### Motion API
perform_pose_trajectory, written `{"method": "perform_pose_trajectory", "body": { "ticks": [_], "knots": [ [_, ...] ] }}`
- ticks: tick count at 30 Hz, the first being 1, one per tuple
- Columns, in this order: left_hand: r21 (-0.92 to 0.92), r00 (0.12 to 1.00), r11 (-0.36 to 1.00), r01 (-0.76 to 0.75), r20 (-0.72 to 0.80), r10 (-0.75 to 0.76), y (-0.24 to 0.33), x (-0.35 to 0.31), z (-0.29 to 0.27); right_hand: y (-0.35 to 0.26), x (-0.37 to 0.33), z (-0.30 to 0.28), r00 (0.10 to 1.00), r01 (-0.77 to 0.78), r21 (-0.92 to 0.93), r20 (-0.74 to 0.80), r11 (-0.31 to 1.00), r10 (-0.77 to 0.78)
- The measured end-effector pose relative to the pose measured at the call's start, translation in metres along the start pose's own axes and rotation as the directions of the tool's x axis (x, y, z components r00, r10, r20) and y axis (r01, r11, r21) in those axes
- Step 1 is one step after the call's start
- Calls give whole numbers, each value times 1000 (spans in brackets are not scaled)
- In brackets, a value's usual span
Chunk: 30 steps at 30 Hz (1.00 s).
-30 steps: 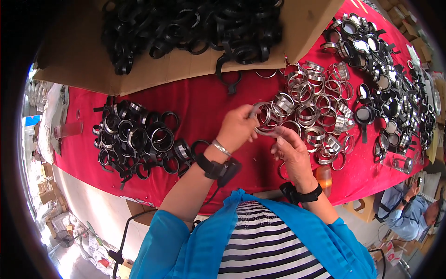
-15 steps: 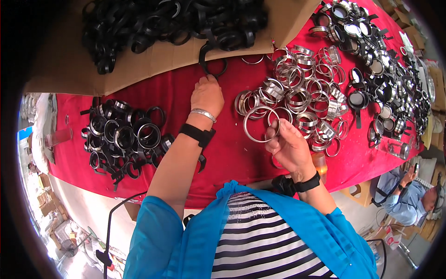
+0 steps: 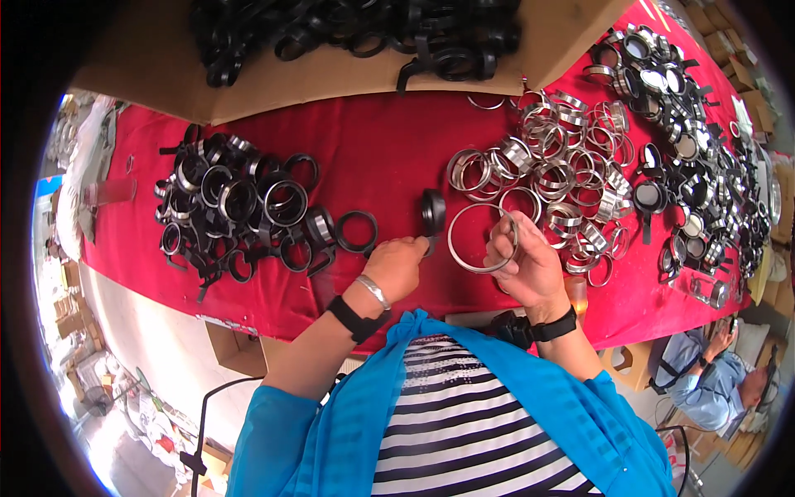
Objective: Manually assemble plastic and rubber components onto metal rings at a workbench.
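My left hand (image 3: 396, 269) is closed, pinching the tab of a black ring (image 3: 432, 211) that stands up edge-on from the fingers. Across from it, my right hand (image 3: 530, 261) grips a thin, wide silver metal ring (image 3: 452, 247) between thumb and fingers. The two rings are close but apart. A loose black ring (image 3: 339, 233) lies on the red cloth just left of my left hand. Beyond my right hand spreads a heap of silver metal rings (image 3: 553, 176).
On the red cloth (image 3: 364, 149), black rings with metal bands (image 3: 238, 200) are piled left. A cardboard box (image 3: 273, 101) of black rings stands at the far side. More black-and-silver rings (image 3: 686, 149) lie far right. Another person (image 3: 704, 377) sits at lower right.
My left hand has come back from the box's edge toward me with a black ring. My right hand keeps its silver ring nearly in place. The view has shifted slightly.
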<state>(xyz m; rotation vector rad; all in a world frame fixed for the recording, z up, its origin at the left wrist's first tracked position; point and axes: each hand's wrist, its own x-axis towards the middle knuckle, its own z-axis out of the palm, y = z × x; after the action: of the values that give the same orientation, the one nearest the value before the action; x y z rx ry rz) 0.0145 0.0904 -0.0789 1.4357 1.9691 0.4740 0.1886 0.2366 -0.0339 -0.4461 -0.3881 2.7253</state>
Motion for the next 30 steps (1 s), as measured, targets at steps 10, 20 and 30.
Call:
{"method": "perform_pose_trajectory", "body": {
  "ticks": [10, 20, 30],
  "knots": [
    [157, 910, 907, 390, -215, -354, 12, 21, 25, 24, -15, -4, 928, 101, -992, 120, -73, -352],
    [448, 931, 859, 248, -355, -84, 17, 46, 20, 26, -23, -3, 935, 97, -982, 146, -164, -322],
    [-838, 988, 530, 130, 62, -143, 34, -1, -24, 8, -18, 23, 850, 248, -929, 344, -273, -399]
  ]
}}
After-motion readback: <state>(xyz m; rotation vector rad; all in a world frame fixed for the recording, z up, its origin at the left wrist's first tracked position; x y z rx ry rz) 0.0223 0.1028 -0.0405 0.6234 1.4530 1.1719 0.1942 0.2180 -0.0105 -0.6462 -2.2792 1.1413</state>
